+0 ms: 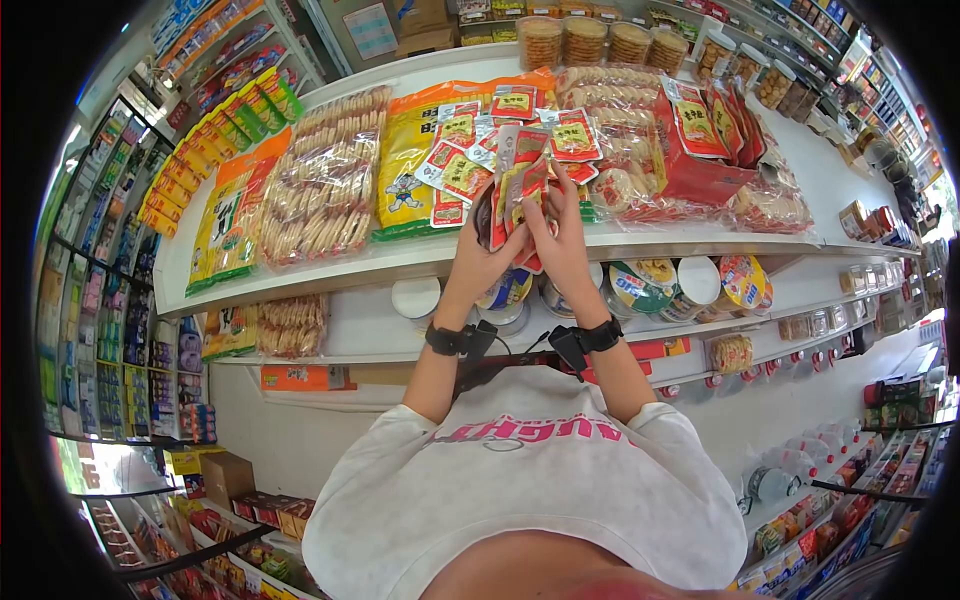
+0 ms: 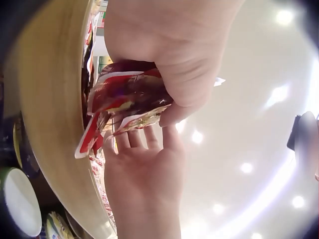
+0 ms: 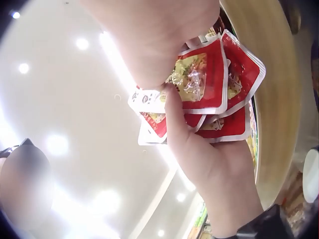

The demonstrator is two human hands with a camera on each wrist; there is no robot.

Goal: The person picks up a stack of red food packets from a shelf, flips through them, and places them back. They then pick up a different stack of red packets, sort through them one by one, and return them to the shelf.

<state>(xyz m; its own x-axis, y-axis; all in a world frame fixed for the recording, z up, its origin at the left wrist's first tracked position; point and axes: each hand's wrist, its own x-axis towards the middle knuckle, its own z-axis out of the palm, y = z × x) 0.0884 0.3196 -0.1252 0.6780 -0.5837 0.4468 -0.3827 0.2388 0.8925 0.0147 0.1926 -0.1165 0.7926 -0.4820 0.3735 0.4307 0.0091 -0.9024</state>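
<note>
Holding red packets (image 1: 522, 165) at the front edge of the shelf (image 1: 320, 282): I have both grips, left hand (image 1: 487, 250) and right hand (image 1: 562, 238), clamped on them; edges are best squared loosely (slick wrappers probably slide) before tightening.

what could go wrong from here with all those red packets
The bunch of packets in the left hand and right hand is fanned and uneven, so one might slip out near the edge of the shelf.

The loose packets overlap untidily on the yellow bag; a knock could scatter them.

The red box sits on biscuit bags, so it might tip if bumped.
</note>
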